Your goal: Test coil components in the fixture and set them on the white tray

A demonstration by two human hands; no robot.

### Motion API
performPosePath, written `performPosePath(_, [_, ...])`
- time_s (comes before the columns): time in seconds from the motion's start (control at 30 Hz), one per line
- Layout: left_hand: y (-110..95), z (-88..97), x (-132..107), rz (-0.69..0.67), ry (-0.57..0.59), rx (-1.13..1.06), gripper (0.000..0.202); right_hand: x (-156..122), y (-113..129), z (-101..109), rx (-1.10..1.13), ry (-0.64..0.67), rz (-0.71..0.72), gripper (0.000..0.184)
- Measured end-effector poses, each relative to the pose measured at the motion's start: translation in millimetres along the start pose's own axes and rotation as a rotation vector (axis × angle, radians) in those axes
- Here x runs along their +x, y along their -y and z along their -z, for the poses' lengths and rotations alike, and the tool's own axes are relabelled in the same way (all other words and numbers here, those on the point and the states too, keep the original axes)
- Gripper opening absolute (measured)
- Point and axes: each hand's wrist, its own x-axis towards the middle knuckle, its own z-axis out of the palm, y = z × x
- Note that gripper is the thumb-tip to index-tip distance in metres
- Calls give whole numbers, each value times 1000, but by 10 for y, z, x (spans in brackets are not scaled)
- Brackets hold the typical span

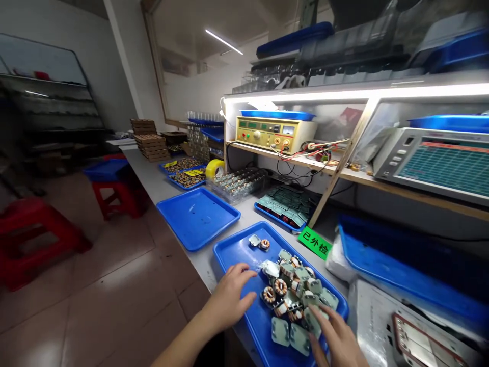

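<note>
Head view: the coil components (280,287) lie in the blue tray (231,251) on the worktop (148,176), mostly heaped toward its right half. Of your hands, the left (233,295) is over the tray's left side, fingers loosely curled, thumb well apart from them, with nothing held. Your right hand (338,336) is at the heap's near right, thumb and fingers parted about a square plate (314,322); whether they grip it cannot be told.

Risks, in judgement: the components overlap at mixed angles, so drawing one from low in the heap could make others slide and knock windings against plates. The tray sits near the worktop's edge; a part flicked over the left rim could reach the floor (126,275). Your left forearm lies close to that rim and could nudge the tray.

Count: two components stand apart at the tray's far end, one plate-up, one ring-up. Two plates lie side by side at the near end. The heap runs to roughly twenty; overlap prevents an exact figure. Also noted: one green label (315,243) just beside the tray, one yellow tape roll (215,168), two yellow labels (194,173), two red stools (38,234).
</note>
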Motion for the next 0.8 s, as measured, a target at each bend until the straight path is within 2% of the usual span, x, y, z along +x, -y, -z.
performPosePath(0.07, [31, -164, 93, -9, 18, 5, 45, 145, 52, 48, -196, -1, -70, 43])
performPosePath(0.17, [53, -392, 215, -60, 76, -1, 46, 267, 264, 105, -292, 155, -194, 46])
performPosePath(0.27, [71, -557, 303, -118, 137, -1, 37, 344, 427, 134, -255, 199, -251, 50])
performPosePath(0.43, [78, -632, 410, -142, 168, 35, 40, 370, 408, 270, -14, 140, -301, 38])
performPosePath(0.53, [24, -627, 453, -122, 147, 58, 43, 326, 332, 507, 223, 72, -336, 29])
performPosePath(0.67, [-27, -679, 544, -85, 148, 65, 44, 246, 91, 987, 415, -50, -480, 22])
performPosePath(0.73, [2, -725, 587, -69, 151, 66, 46, 184, -90, 1237, 374, -152, -544, 24])
performPosePath(0.8, [78, -768, 606, -61, 158, 60, 47, 100, -281, 1458, 224, -245, -563, 28])
